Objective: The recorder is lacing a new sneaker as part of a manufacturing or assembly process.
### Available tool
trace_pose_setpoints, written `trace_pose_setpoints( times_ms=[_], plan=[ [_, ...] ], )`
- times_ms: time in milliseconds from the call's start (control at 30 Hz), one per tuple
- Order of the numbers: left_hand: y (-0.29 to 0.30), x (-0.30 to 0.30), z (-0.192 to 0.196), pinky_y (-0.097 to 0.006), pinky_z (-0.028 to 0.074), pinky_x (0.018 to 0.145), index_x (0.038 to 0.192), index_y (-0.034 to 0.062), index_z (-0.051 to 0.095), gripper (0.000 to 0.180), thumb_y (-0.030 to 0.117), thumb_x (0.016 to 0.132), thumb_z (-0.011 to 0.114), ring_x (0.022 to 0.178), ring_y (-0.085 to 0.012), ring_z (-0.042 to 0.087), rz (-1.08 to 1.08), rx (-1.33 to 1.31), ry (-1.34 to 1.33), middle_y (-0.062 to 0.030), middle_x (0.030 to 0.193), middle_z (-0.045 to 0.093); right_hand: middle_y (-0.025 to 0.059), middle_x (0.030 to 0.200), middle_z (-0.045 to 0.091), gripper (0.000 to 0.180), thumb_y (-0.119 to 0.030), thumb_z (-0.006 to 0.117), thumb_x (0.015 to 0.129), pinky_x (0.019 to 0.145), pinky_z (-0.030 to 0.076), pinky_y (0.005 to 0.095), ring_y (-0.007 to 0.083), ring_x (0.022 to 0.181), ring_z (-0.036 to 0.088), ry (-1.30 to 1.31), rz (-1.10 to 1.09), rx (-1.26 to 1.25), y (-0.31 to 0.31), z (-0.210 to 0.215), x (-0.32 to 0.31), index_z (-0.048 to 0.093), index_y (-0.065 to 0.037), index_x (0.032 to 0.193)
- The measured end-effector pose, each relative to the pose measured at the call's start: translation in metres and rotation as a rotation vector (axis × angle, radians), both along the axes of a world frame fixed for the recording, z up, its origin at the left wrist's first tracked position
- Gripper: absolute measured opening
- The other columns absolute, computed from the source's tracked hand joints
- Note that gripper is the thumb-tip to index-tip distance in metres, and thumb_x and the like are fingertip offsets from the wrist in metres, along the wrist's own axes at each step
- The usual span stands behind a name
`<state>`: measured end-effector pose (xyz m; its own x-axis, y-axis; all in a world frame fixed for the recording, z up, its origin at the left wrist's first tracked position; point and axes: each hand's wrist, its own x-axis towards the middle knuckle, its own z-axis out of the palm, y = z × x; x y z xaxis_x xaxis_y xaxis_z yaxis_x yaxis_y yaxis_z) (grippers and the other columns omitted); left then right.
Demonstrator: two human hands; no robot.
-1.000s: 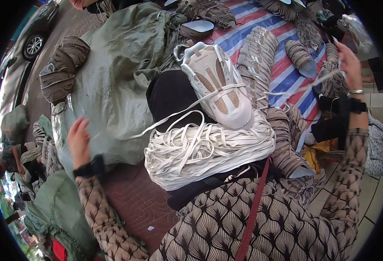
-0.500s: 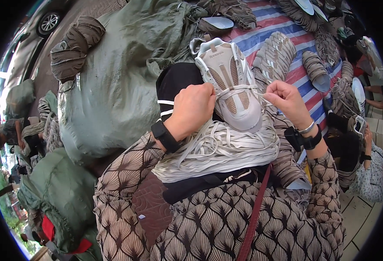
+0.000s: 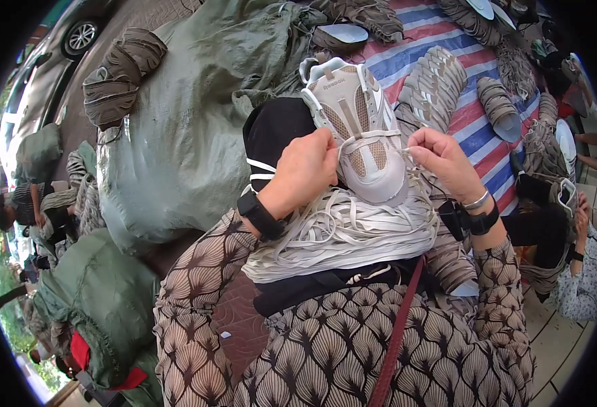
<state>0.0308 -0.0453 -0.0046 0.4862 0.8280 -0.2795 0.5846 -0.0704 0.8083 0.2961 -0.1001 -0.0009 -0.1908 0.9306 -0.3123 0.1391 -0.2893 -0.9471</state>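
Note:
A beige and white shoe upper (image 3: 350,95) lies over my lap, its toe pointing toward me. A white shoelace (image 3: 373,136) crosses it just above the toe. On the upper's left side my left hand (image 3: 305,163) is closed, fingertips pinching the lace where it meets the edge. To the right, my right hand (image 3: 446,161) pinches the lace's other stretch between thumb and forefinger. Beneath the toe spreads a thick heap of loose white laces (image 3: 346,237) on dark cloth. A black cloth-covered form (image 3: 278,122) sits left of the upper, with white laces around it.
Stacked beige shoe uppers (image 3: 437,85) lie on a striped red, white and blue sheet (image 3: 471,129). A large grey-green sack (image 3: 176,142) fills the left, bearing brown uppers (image 3: 118,78). Another person's hand (image 3: 583,220) shows at far right. A car (image 3: 74,37) stands upper left.
My right hand has shifted slightly left, closer to the upper, and the lace across the toe looks slacker. The left hand has hardly moved. The whole view has shifted slightly.

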Motion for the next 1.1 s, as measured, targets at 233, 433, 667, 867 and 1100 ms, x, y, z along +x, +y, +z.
trace_pose_setpoints(
  times_ms=[233,433,667,867,1100],
  plan=[
    [-0.006,0.005,-0.002,-0.046,0.049,0.059,0.081,-0.0001,0.058,0.013,0.012,0.085,0.053,0.06,-0.0378,0.063,-0.045,0.385,0.195,-0.0182,0.067,0.064,-0.008,0.081,0.054,0.01,-0.011,0.065,0.09,0.06,0.036,0.0169,-0.0005,0.071,0.045,-0.069,-0.155,0.136,0.004,0.007,-0.004,0.064,-0.001,0.09],
    [-0.006,0.027,0.009,-0.051,0.049,0.059,0.078,-0.0002,0.055,0.013,0.012,0.081,0.056,0.064,-0.0411,0.062,-0.109,0.457,0.362,-0.0211,0.067,0.062,-0.0046,0.073,0.056,0.007,-0.007,0.064,0.089,0.061,0.039,0.019,0.0026,0.067,0.047,-0.359,-0.179,0.539,0.026,-0.011,-0.027,0.064,-0.001,0.091],
    [-0.007,0.018,0.005,-0.051,0.048,0.058,0.08,0.001,0.056,0.013,0.014,0.083,0.055,0.064,-0.041,0.062,-0.053,0.406,0.281,-0.0211,0.065,0.061,0.0056,0.075,0.061,0.01,-0.01,0.064,0.087,0.064,0.046,0.0269,0.013,0.066,0.056,-0.207,-0.21,0.354,0.014,-0.01,-0.039,0.064,-0.001,0.092],
    [-0.009,0.016,-0.002,-0.052,0.05,0.058,0.079,-0.0008,0.053,0.014,0.013,0.081,0.055,0.063,-0.0417,0.063,-0.081,0.41,0.268,-0.0228,0.065,0.062,0.008,0.072,0.061,0.012,-0.012,0.062,0.088,0.06,0.045,0.0289,0.0152,0.062,0.056,-0.331,-0.093,0.383,0.017,-0.011,-0.045,0.061,0.0,0.087],
    [-0.003,0.014,0.005,-0.051,0.046,0.058,0.081,0.0016,0.056,0.012,0.013,0.084,0.054,0.063,-0.0406,0.061,-0.057,0.416,0.275,-0.0204,0.065,0.06,0.0117,0.068,0.062,0.013,-0.013,0.062,0.087,0.056,0.045,0.0331,0.0222,0.057,0.058,-0.414,-0.079,0.399,0.029,-0.004,-0.047,0.06,0.0,0.083]
  ],
)
